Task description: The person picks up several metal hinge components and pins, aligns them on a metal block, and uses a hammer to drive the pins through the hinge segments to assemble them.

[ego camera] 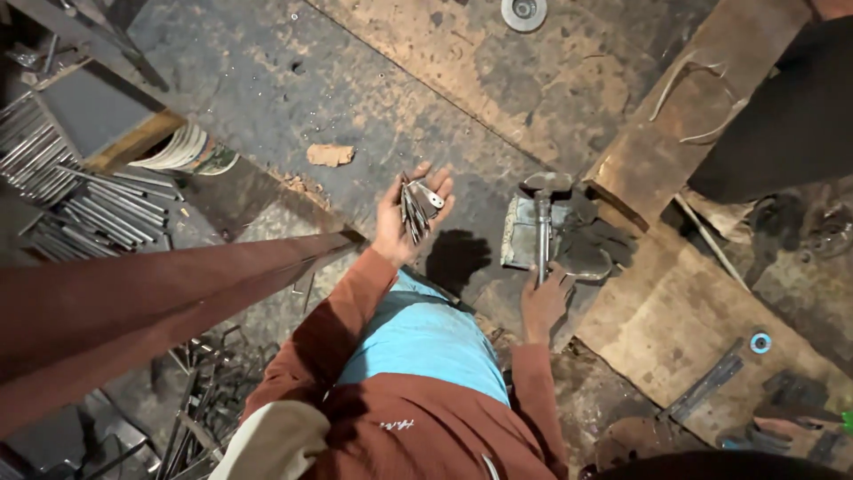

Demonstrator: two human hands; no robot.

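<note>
My left hand [404,218] is raised palm up and is shut on a bundle of thin flat metal pieces [416,206], which fan out between the fingers. My right hand [544,302] grips the lower end of a hammer handle [542,244]. The hammer head [546,184] rests at the far edge of a small flat metal block [520,236] on the floor. A dark crumpled cloth [597,247] lies against the block's right side. Both my sleeves are rust brown, and a light blue cloth [426,338] covers my lap.
Metal rods [98,204] are stacked at the left, with bent rods [204,391] lower down. A long reddish-brown shape [160,302] crosses the left side. A wooden plank [684,124], a grinding disc [524,12] and another person in dark clothing [782,116] are at the right.
</note>
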